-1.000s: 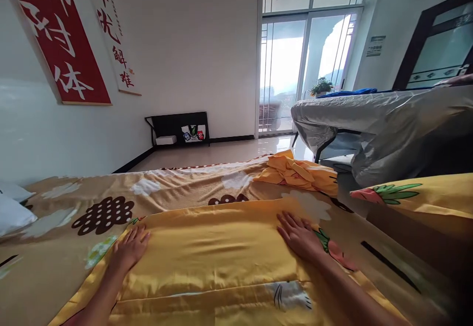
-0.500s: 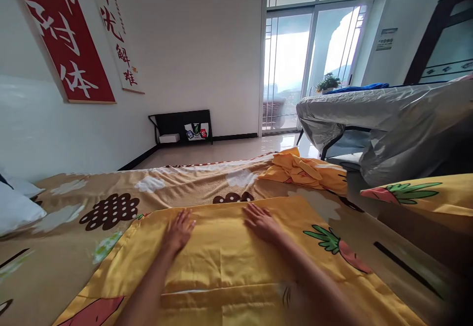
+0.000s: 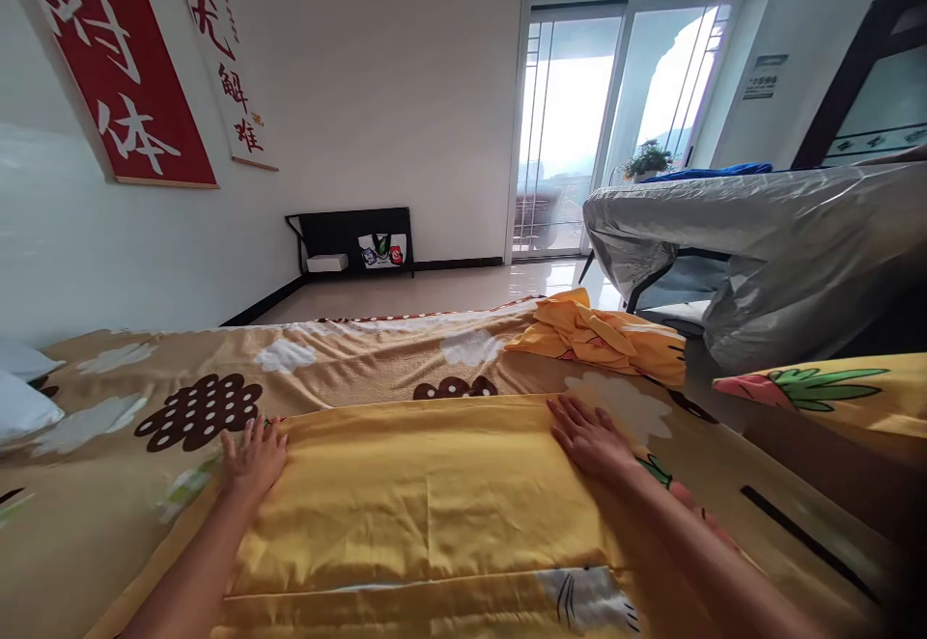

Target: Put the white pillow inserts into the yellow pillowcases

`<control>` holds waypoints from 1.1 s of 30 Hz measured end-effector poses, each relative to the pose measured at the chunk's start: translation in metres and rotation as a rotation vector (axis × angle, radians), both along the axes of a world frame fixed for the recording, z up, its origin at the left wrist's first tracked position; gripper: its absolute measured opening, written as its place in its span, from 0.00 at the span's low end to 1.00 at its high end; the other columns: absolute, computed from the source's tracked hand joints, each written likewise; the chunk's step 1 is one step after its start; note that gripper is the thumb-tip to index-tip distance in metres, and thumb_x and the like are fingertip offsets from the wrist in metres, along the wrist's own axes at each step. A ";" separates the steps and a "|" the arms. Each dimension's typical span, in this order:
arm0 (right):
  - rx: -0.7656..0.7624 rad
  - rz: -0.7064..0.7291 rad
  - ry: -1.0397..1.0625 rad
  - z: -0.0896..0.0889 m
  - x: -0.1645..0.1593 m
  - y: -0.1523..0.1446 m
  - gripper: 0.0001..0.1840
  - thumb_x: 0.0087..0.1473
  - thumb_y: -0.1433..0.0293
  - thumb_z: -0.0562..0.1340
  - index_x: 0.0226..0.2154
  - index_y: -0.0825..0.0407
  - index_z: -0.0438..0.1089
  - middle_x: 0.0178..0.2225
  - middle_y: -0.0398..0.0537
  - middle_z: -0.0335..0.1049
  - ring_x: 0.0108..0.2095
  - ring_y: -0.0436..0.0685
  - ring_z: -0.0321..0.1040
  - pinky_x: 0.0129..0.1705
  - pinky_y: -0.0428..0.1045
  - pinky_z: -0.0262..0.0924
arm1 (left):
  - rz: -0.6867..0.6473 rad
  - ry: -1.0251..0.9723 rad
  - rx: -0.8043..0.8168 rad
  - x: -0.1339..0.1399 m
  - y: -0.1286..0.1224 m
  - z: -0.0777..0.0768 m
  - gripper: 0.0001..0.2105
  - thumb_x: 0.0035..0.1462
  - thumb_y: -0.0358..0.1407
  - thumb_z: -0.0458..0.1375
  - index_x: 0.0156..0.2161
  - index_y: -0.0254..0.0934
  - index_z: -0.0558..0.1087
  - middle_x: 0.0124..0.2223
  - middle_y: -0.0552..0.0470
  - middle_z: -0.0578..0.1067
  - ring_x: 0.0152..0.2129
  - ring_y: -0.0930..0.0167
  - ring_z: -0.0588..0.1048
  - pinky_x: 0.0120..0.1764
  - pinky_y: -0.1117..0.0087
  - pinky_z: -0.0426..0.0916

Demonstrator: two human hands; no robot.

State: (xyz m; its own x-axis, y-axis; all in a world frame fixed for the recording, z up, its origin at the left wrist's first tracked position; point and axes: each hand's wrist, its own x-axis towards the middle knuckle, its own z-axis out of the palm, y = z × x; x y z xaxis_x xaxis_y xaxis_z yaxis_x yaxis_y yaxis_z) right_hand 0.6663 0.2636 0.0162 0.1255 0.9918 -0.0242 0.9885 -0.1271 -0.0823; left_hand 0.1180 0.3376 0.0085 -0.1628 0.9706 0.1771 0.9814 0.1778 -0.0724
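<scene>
A yellow pillowcase-like cloth point(image 3: 420, 494), printed with carrots and a white whiskered patch, lies spread flat on the bed. Its far edge runs almost straight across, and a folded seam crosses its near part. At the far left corner, my left hand point(image 3: 253, 460) rests palm down with fingers apart. My right hand point(image 3: 594, 436) lies flat on the far right corner, fingers stretched out. Neither hand grips anything. The carrot print at the right is partly covered by my right forearm.
Beneath is a tan patterned bed sheet point(image 3: 362, 359). A crumpled orange cloth point(image 3: 586, 335) lies at the far right edge, and another carrot-printed cloth point(image 3: 832, 388) is farther right. White pillows point(image 3: 25, 393) sit at left. Beyond stand a plastic-covered table point(image 3: 724, 209) and a low black shelf point(image 3: 348, 234).
Both hands have slid apart over the yellow cloth, the left one to the left corner and the right one to the right corner. The view has shifted slightly.
</scene>
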 end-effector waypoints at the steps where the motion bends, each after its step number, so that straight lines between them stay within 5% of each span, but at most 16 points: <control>1: 0.009 -0.001 0.011 0.008 -0.017 0.001 0.32 0.60 0.65 0.46 0.65 0.56 0.50 0.67 0.57 0.42 0.67 0.64 0.35 0.65 0.66 0.24 | -0.002 0.016 0.004 0.025 -0.006 0.010 0.27 0.61 0.30 0.38 0.64 0.24 0.56 0.67 0.33 0.51 0.65 0.56 0.49 0.62 0.43 0.32; 4: 0.077 0.133 0.041 0.021 -0.096 0.005 0.33 0.57 0.73 0.46 0.66 0.60 0.47 0.68 0.58 0.37 0.68 0.62 0.30 0.65 0.65 0.21 | -0.345 -0.086 -0.092 0.114 -0.023 0.026 0.28 0.62 0.33 0.39 0.67 0.29 0.49 0.69 0.41 0.48 0.66 0.61 0.47 0.64 0.48 0.37; 6: 0.076 0.284 0.094 0.018 -0.157 0.009 0.32 0.61 0.70 0.44 0.67 0.53 0.45 0.68 0.50 0.39 0.68 0.56 0.34 0.66 0.61 0.33 | -0.487 -0.115 -0.150 0.168 -0.031 0.022 0.28 0.62 0.37 0.41 0.68 0.39 0.49 0.69 0.52 0.49 0.66 0.69 0.48 0.65 0.59 0.41; 9: 0.026 0.396 0.155 0.007 -0.200 0.010 0.28 0.64 0.60 0.42 0.65 0.42 0.49 0.68 0.41 0.43 0.67 0.51 0.38 0.64 0.57 0.41 | -0.512 -0.158 -0.200 0.195 -0.035 0.006 0.27 0.64 0.41 0.39 0.67 0.43 0.49 0.69 0.54 0.47 0.66 0.69 0.47 0.65 0.57 0.43; 11: 0.003 0.372 0.169 0.003 -0.176 0.009 0.29 0.64 0.56 0.42 0.65 0.40 0.49 0.68 0.39 0.40 0.68 0.51 0.35 0.65 0.57 0.36 | -0.408 -0.195 -0.199 0.162 -0.031 -0.003 0.28 0.64 0.46 0.38 0.68 0.44 0.47 0.70 0.51 0.43 0.66 0.64 0.45 0.64 0.50 0.42; 14: -0.020 0.185 0.147 -0.006 -0.087 0.007 0.33 0.63 0.57 0.42 0.67 0.49 0.41 0.69 0.50 0.31 0.68 0.59 0.29 0.65 0.64 0.28 | -0.139 -0.192 -0.177 0.062 -0.019 -0.009 0.32 0.62 0.51 0.39 0.68 0.41 0.45 0.70 0.46 0.43 0.66 0.60 0.45 0.62 0.44 0.43; 17: 0.014 -0.031 -0.016 -0.021 -0.006 0.003 0.35 0.62 0.54 0.43 0.67 0.47 0.40 0.69 0.48 0.29 0.68 0.58 0.26 0.66 0.62 0.26 | 0.053 -0.130 -0.160 -0.030 -0.008 -0.016 0.33 0.62 0.50 0.39 0.68 0.40 0.45 0.70 0.46 0.43 0.66 0.61 0.47 0.62 0.45 0.44; 19: 0.053 -0.082 -0.106 -0.029 0.018 0.000 0.35 0.62 0.54 0.42 0.67 0.47 0.41 0.70 0.46 0.30 0.68 0.56 0.27 0.66 0.61 0.26 | 0.084 -0.109 -0.150 -0.059 -0.006 -0.019 0.32 0.62 0.50 0.38 0.68 0.40 0.44 0.70 0.48 0.43 0.66 0.63 0.47 0.62 0.46 0.44; 21: 0.064 -0.093 -0.122 -0.030 0.020 -0.001 0.34 0.63 0.55 0.42 0.67 0.47 0.40 0.70 0.46 0.30 0.68 0.55 0.27 0.66 0.61 0.26 | 0.115 -0.095 -0.135 -0.060 -0.009 -0.016 0.31 0.63 0.49 0.38 0.68 0.42 0.45 0.70 0.48 0.43 0.66 0.62 0.47 0.62 0.45 0.43; 25: 0.020 -0.140 -0.049 -0.005 -0.011 -0.004 0.32 0.63 0.62 0.43 0.67 0.55 0.43 0.69 0.56 0.34 0.68 0.61 0.29 0.65 0.64 0.22 | 0.155 -0.031 -0.059 -0.001 -0.026 0.015 0.27 0.63 0.39 0.40 0.65 0.32 0.55 0.68 0.36 0.50 0.65 0.53 0.48 0.61 0.40 0.33; 28: 0.050 -0.038 -0.007 0.018 -0.068 -0.012 0.31 0.62 0.70 0.43 0.66 0.61 0.46 0.67 0.62 0.40 0.68 0.64 0.34 0.64 0.66 0.24 | -0.128 -0.060 -0.036 0.074 -0.046 0.036 0.29 0.58 0.31 0.44 0.66 0.30 0.54 0.68 0.36 0.51 0.66 0.54 0.47 0.62 0.42 0.33; 31: 0.071 0.225 0.052 0.022 -0.143 -0.027 0.29 0.62 0.66 0.44 0.65 0.49 0.51 0.67 0.47 0.44 0.67 0.58 0.38 0.65 0.59 0.37 | -0.482 -0.120 -0.116 0.149 -0.067 0.035 0.29 0.59 0.36 0.46 0.66 0.42 0.54 0.69 0.54 0.52 0.65 0.67 0.50 0.65 0.61 0.41; 33: 0.082 0.342 0.082 0.014 -0.177 -0.039 0.28 0.64 0.60 0.43 0.64 0.41 0.52 0.67 0.38 0.45 0.67 0.55 0.40 0.65 0.54 0.40 | -0.568 -0.145 -0.164 0.175 -0.082 0.025 0.28 0.61 0.42 0.44 0.66 0.46 0.55 0.68 0.57 0.54 0.64 0.71 0.53 0.64 0.67 0.47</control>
